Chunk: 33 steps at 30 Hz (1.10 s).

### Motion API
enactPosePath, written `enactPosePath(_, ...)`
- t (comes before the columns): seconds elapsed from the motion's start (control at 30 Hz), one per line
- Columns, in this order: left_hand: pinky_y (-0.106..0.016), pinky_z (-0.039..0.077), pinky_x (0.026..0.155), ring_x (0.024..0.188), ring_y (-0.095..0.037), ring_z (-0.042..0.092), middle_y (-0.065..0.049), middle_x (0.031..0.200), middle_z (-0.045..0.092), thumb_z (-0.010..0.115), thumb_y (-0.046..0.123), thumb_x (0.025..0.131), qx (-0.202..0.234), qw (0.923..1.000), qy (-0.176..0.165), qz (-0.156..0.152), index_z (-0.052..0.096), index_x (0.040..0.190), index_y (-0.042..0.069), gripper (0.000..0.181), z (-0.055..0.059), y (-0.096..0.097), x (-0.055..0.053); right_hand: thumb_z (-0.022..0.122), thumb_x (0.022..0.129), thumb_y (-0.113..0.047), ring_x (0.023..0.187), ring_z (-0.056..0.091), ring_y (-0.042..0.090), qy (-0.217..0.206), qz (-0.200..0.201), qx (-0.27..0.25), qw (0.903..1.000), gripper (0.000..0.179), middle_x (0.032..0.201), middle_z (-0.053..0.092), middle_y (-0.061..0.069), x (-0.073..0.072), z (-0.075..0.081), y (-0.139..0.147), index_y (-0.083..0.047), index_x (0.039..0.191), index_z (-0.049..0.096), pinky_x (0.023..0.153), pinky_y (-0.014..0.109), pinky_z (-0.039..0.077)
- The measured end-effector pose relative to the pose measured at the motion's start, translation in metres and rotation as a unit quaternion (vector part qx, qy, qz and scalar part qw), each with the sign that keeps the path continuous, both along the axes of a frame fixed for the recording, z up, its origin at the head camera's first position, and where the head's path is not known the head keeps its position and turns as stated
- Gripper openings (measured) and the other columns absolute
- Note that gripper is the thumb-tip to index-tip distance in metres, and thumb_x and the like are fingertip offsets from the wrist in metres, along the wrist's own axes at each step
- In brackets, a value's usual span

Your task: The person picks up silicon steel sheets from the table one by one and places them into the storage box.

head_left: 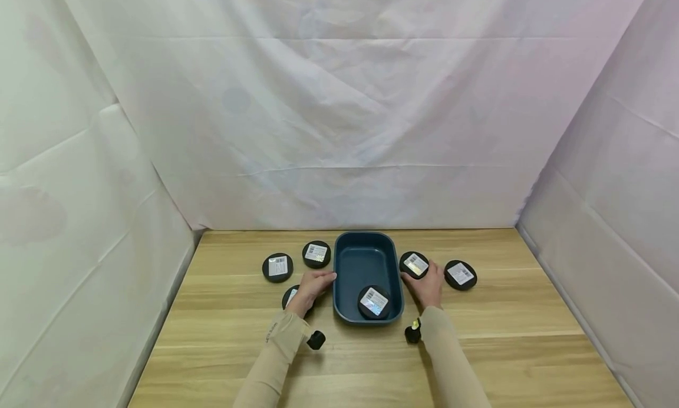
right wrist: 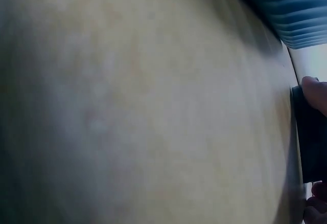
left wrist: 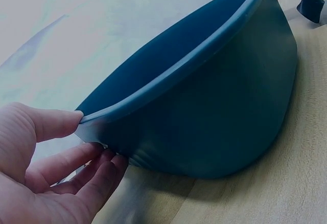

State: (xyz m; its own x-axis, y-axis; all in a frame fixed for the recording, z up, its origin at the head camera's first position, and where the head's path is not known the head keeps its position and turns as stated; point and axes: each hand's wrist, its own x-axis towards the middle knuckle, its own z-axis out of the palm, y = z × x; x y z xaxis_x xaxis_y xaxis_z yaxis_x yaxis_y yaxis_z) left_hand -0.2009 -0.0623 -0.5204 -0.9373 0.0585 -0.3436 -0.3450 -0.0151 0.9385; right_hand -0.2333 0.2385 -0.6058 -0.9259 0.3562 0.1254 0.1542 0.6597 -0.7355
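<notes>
A dark blue rectangular bin (head_left: pixel 366 255) stands mid-table, with a labelled black disc (head_left: pixel 373 302) lying inside its near end. My left hand (head_left: pixel 313 289) holds the bin's left side; in the left wrist view the thumb is at the rim and the fingers touch the outer wall below it. To the right of the bin, my right hand (head_left: pixel 427 285) grips another black disc (head_left: pixel 414 265) with a white label, its thumb on one side and its fingers on the other. Only part of that disc (right wrist: pixel 309 137) and a few fingertips show in the right wrist view.
Two black discs, one nearer (head_left: pixel 277 267) and one farther (head_left: pixel 316 254), lie left of the bin. A third disc (head_left: pixel 290 296) is partly hidden by the left hand. Right of the right hand lies one more disc (head_left: pixel 460 275). White cloth (head_left: pixel 350 131) surrounds the wooden table (head_left: pixel 530 361).
</notes>
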Motion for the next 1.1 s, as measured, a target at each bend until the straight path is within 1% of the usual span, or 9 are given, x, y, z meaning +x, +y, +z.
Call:
enactPosePath(0.13,-0.047,0.041,0.097,0.093,-0.017,0.061,-0.028,0.114,0.060,0.058,0.006,0.089,0.000,1.0000,0.001,-0.002,0.055,0.116,-0.018,0.036,-0.002,0.000,0.000,0.083,0.067,-0.027,0.118,0.037,0.044,0.016,-0.010,-0.005,0.9998,0.085,0.127,0.038,0.032,0.000,-0.001,0.000,0.012,0.130,0.040,0.100,0.053,0.032)
enactPosePath(0.23,-0.046,0.041,0.097,0.093,-0.017,0.061,-0.029,0.116,0.058,0.058,0.006,0.089,0.001,1.0000,-0.001,-0.001,0.055,0.117,-0.018,0.036,-0.004,0.001,-0.001,0.084,0.065,-0.023,0.114,0.040,0.044,0.039,-0.016,-0.018,0.9989,0.082,0.122,0.041,0.031,0.003,-0.003,0.000,0.012,0.126,0.043,0.098,0.053,0.033)
enactPosePath(0.47,-0.032,0.050,0.083,0.083,-0.009,0.061,-0.021,0.105,0.066,0.063,0.008,0.086,0.006,0.9999,-0.002,0.012,0.060,0.112,-0.014,0.034,-0.044,-0.001,-0.019,0.086,0.062,-0.015,0.111,0.042,0.041,0.086,-0.037,-0.075,0.9928,0.081,0.119,0.040,0.029,0.013,-0.003,0.000,0.010,0.126,0.043,0.097,0.051,0.035)
enactPosePath(0.53,-0.031,0.050,0.083,0.083,-0.010,0.062,-0.022,0.107,0.066,0.063,0.008,0.087,0.004,0.9999,-0.001,0.010,0.061,0.112,-0.014,0.034,-0.044,-0.001,-0.018,0.086,0.061,-0.015,0.111,0.042,0.040,0.097,-0.048,-0.087,0.9903,0.082,0.120,0.040,0.029,0.017,-0.001,-0.001,0.010,0.126,0.042,0.097,0.050,0.034)
enactPosePath(0.63,-0.029,0.050,0.081,0.083,-0.009,0.062,-0.019,0.104,0.067,0.064,0.008,0.086,-0.001,0.9999,0.000,0.011,0.061,0.112,-0.013,0.033,-0.043,-0.001,-0.018,0.087,0.061,-0.016,0.113,0.042,0.040,0.109,-0.061,-0.095,0.9876,0.084,0.121,0.041,0.029,0.021,0.005,-0.003,0.010,0.127,0.042,0.099,0.050,0.034)
enactPosePath(0.73,-0.029,0.050,0.081,0.082,-0.008,0.061,-0.017,0.101,0.069,0.065,0.009,0.085,-0.002,0.9999,-0.001,0.014,0.062,0.111,-0.013,0.034,-0.042,0.000,-0.019,0.087,0.061,-0.014,0.114,0.041,0.040,0.127,-0.066,-0.113,0.9833,0.085,0.121,0.041,0.029,0.028,0.016,-0.007,0.012,0.128,0.041,0.100,0.049,0.033)
enactPosePath(0.87,-0.032,0.050,0.083,0.081,-0.009,0.061,-0.018,0.102,0.068,0.065,0.008,0.085,0.002,0.9999,-0.002,0.016,0.062,0.111,-0.013,0.034,-0.042,0.000,-0.019,0.086,0.061,-0.012,0.116,0.040,0.040,0.153,-0.067,-0.130,0.9773,0.084,0.123,0.040,0.029,0.039,0.032,-0.013,0.012,0.128,0.042,0.100,0.051,0.032)
enactPosePath(0.97,-0.034,0.050,0.084,0.082,-0.010,0.062,-0.020,0.103,0.067,0.064,0.008,0.086,-0.003,0.9999,0.001,0.012,0.061,0.112,-0.014,0.034,-0.041,-0.001,-0.018,0.086,0.061,-0.012,0.118,0.039,0.039,0.166,-0.066,-0.123,0.9762,0.083,0.124,0.041,0.029,0.046,0.043,-0.016,0.012,0.128,0.043,0.100,0.051,0.033)
enactPosePath(1.1,-0.032,0.050,0.082,0.083,-0.009,0.062,-0.018,0.103,0.068,0.064,0.010,0.087,-0.009,0.9999,-0.008,0.011,0.062,0.112,-0.012,0.033,-0.040,-0.002,-0.019,0.088,0.060,-0.013,0.117,0.040,0.037,0.172,-0.062,-0.112,0.9767,0.084,0.124,0.041,0.027,0.054,0.054,-0.020,0.010,0.128,0.043,0.099,0.050,0.033)
